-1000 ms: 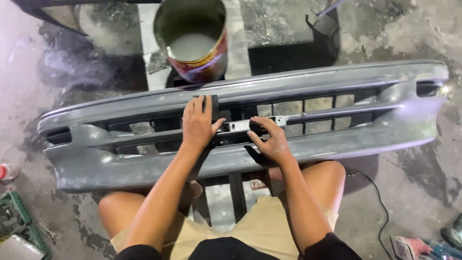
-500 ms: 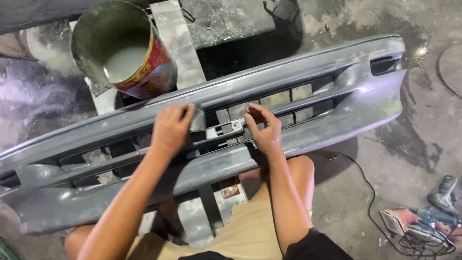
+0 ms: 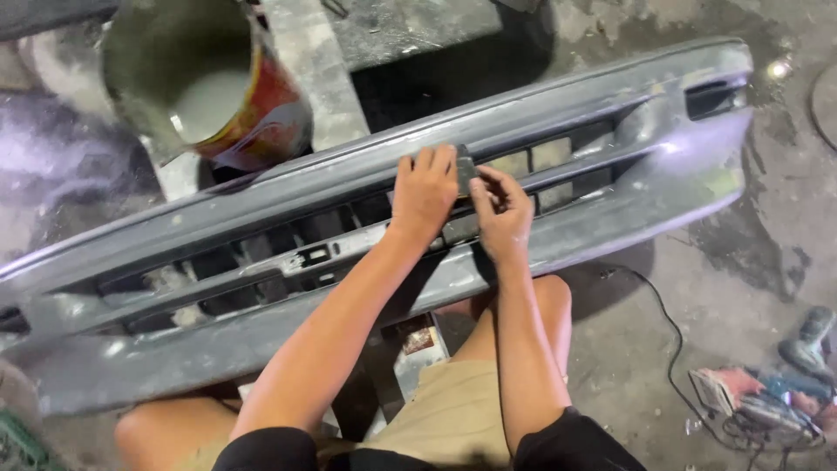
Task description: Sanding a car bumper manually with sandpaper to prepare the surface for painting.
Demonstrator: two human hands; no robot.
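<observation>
A long grey car bumper [image 3: 610, 100] lies across my lap, tilted up to the right. My left hand [image 3: 425, 194] presses flat on its upper bar, over a small dark pad [image 3: 465, 167] that sticks out past my fingers. My right hand [image 3: 504, 216] sits just beside it on the grille's centre bar, fingers curled, with thumb and forefinger pinched at the pad's right edge. A small metal bracket [image 3: 314, 255] on the centre bar is to the left of both hands.
An open paint can [image 3: 218, 92] with pale liquid stands beyond the bumper at the upper left, beside a concrete slab [image 3: 314, 74]. A power tool [image 3: 754, 403] and its black cable [image 3: 667, 336] lie on the stained floor at lower right.
Both hands have slid right along the bumper, away from the metal bracket. The view has swung, so the bumper and can sit further left.
</observation>
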